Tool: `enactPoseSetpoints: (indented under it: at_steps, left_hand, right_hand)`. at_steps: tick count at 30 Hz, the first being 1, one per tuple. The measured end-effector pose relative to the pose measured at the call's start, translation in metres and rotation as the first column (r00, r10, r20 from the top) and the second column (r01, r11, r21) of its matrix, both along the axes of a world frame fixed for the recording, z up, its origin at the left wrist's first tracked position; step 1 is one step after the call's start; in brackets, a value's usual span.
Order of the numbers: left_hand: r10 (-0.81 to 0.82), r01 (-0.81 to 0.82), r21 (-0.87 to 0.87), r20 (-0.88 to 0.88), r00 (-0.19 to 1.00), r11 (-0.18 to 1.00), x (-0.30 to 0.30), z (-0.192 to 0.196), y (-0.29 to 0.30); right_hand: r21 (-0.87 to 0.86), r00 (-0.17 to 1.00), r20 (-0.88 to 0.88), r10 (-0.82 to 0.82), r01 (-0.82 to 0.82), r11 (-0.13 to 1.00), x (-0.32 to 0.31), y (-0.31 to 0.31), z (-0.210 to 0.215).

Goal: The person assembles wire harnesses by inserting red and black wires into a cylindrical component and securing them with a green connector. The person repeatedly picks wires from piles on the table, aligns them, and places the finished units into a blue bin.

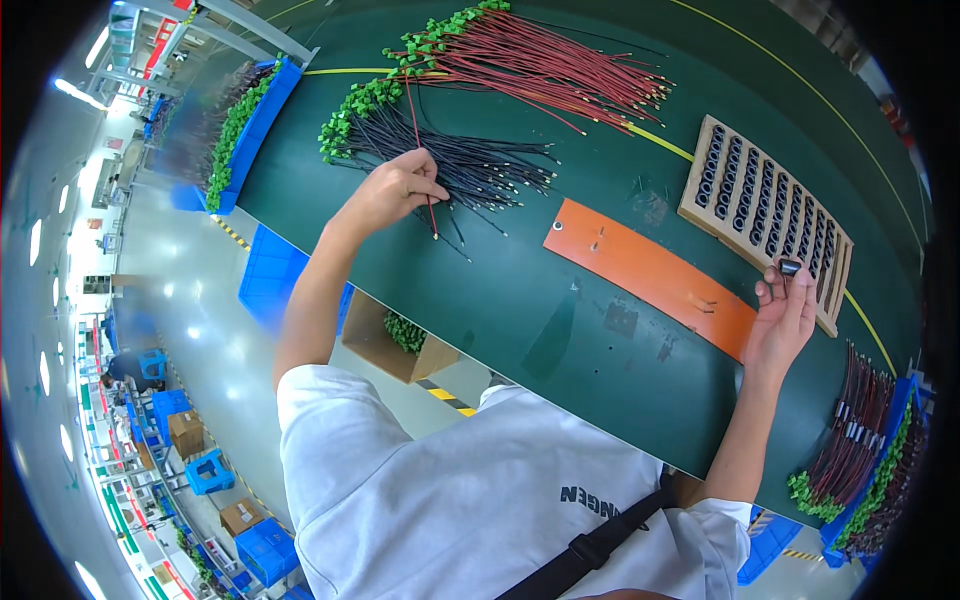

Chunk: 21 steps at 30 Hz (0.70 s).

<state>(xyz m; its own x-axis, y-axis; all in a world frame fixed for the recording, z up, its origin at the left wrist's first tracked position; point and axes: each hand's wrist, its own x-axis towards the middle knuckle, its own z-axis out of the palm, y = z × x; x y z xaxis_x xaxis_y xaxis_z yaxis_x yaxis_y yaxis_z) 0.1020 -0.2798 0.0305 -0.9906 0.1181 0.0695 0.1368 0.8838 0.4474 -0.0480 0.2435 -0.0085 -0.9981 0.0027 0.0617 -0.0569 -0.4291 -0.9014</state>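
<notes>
My left hand point(392, 188) is closed in a pinch on a red wire point(414, 115), over the near edge of a pile of black wires point(460, 165) with green connectors. The red wire runs up past those connectors, and its bare end hangs below my fingers. Between the fingertips of my right hand point(780, 325) is a small black cylinder point(789, 268), held at the near right corner of a wooden tray point(691, 195). Rows of dark ring-shaped parts point(765, 205) fill that tray. An orange plate point(650, 278) with small metal pegs lies between my hands.
Beyond the black pile, red wires point(570, 80) with green connectors spread across the green table point(480, 290). A bundle of finished-looking wires point(855, 430) lies at the right edge beside a blue bin point(890, 450). Another blue bin point(262, 135) stands left; a cardboard box point(375, 345) sits below the table.
</notes>
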Motion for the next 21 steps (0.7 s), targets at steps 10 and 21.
enactPoseSetpoints:
  at_steps: [10, 21]
  left_hand:
    - [0.442, -0.274, 0.42, -0.379, 0.813, 0.865, -0.056, 0.088, -0.074]
    - [0.032, 0.143, 0.371, -0.427, 0.904, 0.918, -0.126, 0.106, 0.151]
  right_hand:
    - [-0.029, 1.0, 0.004, -0.015, 0.015, 0.999, 0.0, -0.001, 0.002]
    - [0.021, 0.998, -0.003, -0.061, 0.061, 0.998, 0.005, -0.003, 0.008]
